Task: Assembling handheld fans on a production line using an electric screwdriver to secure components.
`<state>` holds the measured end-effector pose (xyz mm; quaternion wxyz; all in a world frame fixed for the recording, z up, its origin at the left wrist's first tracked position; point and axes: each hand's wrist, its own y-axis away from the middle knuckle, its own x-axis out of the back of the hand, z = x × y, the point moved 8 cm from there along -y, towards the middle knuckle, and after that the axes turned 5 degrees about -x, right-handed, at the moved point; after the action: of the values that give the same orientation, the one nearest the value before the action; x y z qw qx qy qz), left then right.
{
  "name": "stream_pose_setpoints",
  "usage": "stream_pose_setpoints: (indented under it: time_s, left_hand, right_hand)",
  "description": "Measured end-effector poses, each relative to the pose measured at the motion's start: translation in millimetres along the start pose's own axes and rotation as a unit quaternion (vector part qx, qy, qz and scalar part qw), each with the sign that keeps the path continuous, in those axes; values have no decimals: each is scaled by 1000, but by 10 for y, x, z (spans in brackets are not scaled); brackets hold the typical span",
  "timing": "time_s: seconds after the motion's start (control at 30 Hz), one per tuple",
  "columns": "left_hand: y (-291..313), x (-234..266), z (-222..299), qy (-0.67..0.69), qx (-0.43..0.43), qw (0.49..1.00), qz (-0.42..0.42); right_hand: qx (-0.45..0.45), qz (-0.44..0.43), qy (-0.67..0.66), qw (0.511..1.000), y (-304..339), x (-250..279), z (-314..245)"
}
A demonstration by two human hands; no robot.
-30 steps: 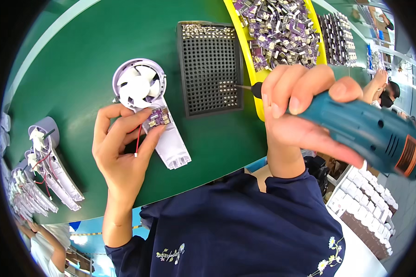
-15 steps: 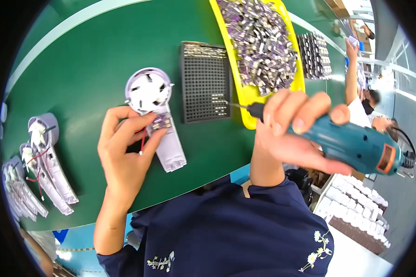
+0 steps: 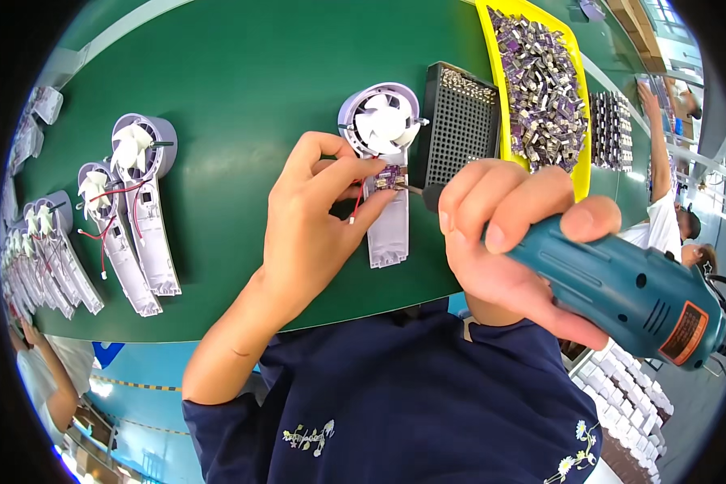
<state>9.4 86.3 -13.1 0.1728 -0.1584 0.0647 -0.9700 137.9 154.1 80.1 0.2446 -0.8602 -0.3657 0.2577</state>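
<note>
Fan unit [image 3: 389, 234] on table [image 3: 250, 64], more units [image 3: 160, 250] left, screw tray [image 3: 460, 133] right, circuit boards [image 3: 544, 97] in bin [image 3: 582, 181] farther right

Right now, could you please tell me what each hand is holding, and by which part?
The right hand grips the screwdriver around the front of its body; the left hand pinches the board by its edges.

An assembly workshop: a green surface [image 3: 250, 73] carries several half-built fans [image 3: 389, 232] and a yellow tray [image 3: 505, 129] heaped with circuit boards [image 3: 540, 97], with other people [image 3: 663, 222] nearby.
</note>
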Motion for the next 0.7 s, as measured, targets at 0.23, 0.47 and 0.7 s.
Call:
stream_pose_setpoints:
  time_s: [0.23,0.47,0.7]
  left_hand:
    - [-5,4,3,13,-4,1000,20]
    - [38,12,-48,21,-13,999,26]
    - [38,14,-19,78,9,997,18]
  right_hand:
    - [-3,14,11,1000,17,8,82]
    - [-22,-54,26,998,72,-160,127]
    - [10,-39,18,999,27,-179,114]
